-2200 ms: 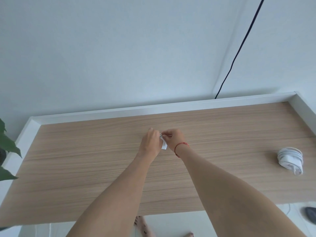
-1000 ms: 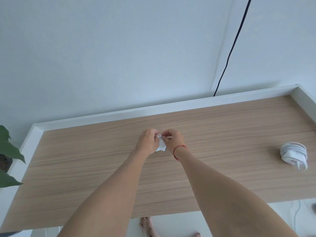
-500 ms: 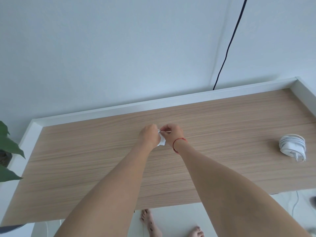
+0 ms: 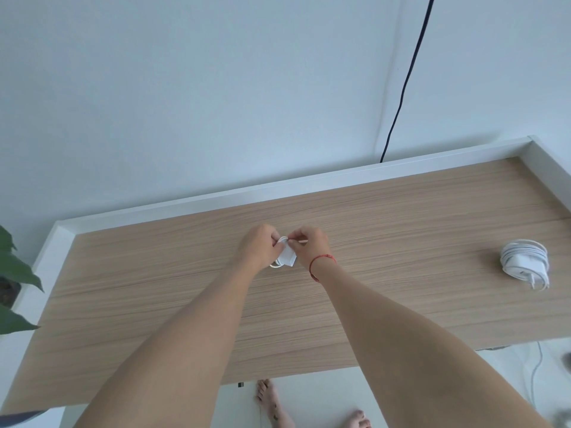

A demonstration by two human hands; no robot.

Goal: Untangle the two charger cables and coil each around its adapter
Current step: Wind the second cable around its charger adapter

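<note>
A: What is on the far left?
B: A green plant [image 4: 12, 273], beside the wooden table [image 4: 154, 288].
A: And the hands?
B: The left hand [image 4: 259, 250] is closed around a white adapter [image 4: 286, 258] over the middle of the table. The right hand [image 4: 310, 246] pinches its white cable [image 4: 282, 240].
A: Far right?
B: Another charger [image 4: 524, 263], already wound up, lies on the table.

Wood desk [image 4: 401, 304], plant [image 4: 12, 273] at L, black wall cord [image 4: 404, 78].
</note>
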